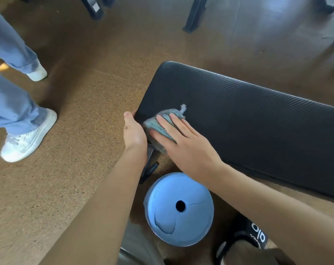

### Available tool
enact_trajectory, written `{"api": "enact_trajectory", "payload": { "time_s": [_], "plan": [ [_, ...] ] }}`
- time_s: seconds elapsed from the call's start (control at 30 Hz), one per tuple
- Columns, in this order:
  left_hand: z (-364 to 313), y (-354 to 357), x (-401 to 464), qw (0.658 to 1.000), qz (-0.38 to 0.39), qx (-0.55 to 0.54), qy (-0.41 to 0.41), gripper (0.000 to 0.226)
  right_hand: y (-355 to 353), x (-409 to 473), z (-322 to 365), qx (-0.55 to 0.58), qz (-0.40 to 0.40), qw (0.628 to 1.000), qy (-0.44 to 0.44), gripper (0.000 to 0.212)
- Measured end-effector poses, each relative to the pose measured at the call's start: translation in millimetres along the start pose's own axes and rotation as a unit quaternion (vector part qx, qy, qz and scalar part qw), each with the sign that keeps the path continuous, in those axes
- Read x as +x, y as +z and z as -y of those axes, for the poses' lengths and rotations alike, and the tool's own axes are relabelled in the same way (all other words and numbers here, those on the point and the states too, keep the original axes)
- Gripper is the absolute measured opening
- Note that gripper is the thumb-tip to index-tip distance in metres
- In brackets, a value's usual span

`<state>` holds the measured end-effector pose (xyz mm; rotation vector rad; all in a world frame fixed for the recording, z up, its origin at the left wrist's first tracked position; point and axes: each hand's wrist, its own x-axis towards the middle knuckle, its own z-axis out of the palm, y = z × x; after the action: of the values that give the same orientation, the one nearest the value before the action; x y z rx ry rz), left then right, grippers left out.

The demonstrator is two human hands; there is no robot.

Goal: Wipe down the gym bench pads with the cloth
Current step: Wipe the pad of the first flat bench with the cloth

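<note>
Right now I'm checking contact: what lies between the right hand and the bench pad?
In the head view, the blue-grey cloth lies between: the right hand presses it flat onto the black bench pad.

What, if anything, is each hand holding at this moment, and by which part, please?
The right hand presses flat on the cloth, fingers straight, no grip. The left hand grips the near end edge of the bench pad.
</note>
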<state>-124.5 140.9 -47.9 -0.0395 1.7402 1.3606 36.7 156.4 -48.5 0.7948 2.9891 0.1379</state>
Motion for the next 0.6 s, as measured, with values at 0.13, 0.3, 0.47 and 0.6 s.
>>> {"api": "enact_trajectory", "payload": {
  "time_s": [0.13,0.3,0.47,0.6],
  "plan": [
    [-1.4,15.3,2.5,0.997,-0.069,-0.038,-0.009,0.058,4.6,-45.4,-14.8,0.013,0.013,0.999,0.026,0.091],
    [0.7,32.5,12.8,0.983,-0.161,-0.088,0.014,0.046,-7.0,10.8,-33.1,0.114,0.002,0.992,0.061,0.055],
    [0.0,38.3,12.0,0.974,-0.209,-0.088,0.029,0.033,-11.8,89.9,-73.5,0.148,0.019,0.979,0.138,0.053],
    [-0.4,37.5,10.0,0.976,-0.200,-0.075,0.035,0.036,-1.1,71.1,-137.9,0.141,0.036,0.957,0.252,0.069]
  ]
}}
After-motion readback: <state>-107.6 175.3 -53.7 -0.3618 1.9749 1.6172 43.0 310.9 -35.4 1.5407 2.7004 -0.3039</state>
